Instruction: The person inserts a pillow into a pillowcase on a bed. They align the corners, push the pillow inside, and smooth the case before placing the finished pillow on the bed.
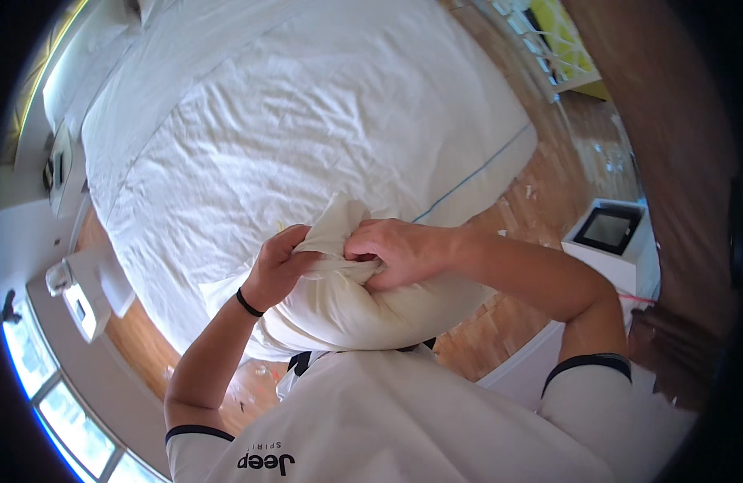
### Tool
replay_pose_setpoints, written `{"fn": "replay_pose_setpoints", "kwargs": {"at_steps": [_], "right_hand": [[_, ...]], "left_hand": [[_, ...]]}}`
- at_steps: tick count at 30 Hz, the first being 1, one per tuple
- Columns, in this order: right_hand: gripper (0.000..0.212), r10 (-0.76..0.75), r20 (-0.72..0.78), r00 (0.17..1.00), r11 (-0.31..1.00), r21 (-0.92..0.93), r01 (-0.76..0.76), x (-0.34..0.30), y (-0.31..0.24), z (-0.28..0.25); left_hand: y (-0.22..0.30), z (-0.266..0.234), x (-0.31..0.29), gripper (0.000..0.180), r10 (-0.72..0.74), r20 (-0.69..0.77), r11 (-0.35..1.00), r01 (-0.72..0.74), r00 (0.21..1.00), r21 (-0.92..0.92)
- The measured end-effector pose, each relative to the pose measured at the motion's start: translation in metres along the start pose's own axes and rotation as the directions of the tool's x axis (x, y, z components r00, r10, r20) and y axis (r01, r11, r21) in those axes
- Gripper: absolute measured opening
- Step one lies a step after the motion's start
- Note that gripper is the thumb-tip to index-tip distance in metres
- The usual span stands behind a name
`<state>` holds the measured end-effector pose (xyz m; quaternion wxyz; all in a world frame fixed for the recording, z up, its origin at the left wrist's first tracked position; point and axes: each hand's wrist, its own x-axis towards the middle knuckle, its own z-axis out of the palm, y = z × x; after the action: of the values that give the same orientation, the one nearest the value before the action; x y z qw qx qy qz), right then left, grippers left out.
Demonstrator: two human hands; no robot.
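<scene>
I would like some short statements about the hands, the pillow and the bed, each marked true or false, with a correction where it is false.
1. Both hands grip the cream pillow. True: the left hand and the right hand clutch its bunched fabric at the top.
2. The pillow lies flat in the middle of the bed. False: it is held up against the person's chest, at the near edge of the bed.
3. The left wrist wears a black band. True.
4. The bed sheet is dark blue. False: it is white and wrinkled.
5. The floor beside the bed is wooden. True.
</scene>
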<state>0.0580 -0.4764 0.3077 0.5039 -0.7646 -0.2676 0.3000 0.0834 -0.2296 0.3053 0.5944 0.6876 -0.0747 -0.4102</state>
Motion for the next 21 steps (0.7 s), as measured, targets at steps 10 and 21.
{"fn": "replay_pose_setpoints", "kwargs": {"at_steps": [10, 21], "right_hand": [[0.02, 0.292, -0.303, 0.907, 0.952, 0.007, -0.305, -0.092, -0.045, 0.049], [0.039, 0.543, -0.648, 0.535, 0.811, 0.237, -0.536, -0.114, -0.037, 0.093]], "left_hand": [[-0.018, 0.068, 0.018, 0.022, 0.306, 0.22, 0.903, -0.356, 0.926, 0.242], [-0.045, 0.082, 0.025, 0.021, 0.275, 0.355, 0.903, -0.367, 0.894, 0.225]]}}
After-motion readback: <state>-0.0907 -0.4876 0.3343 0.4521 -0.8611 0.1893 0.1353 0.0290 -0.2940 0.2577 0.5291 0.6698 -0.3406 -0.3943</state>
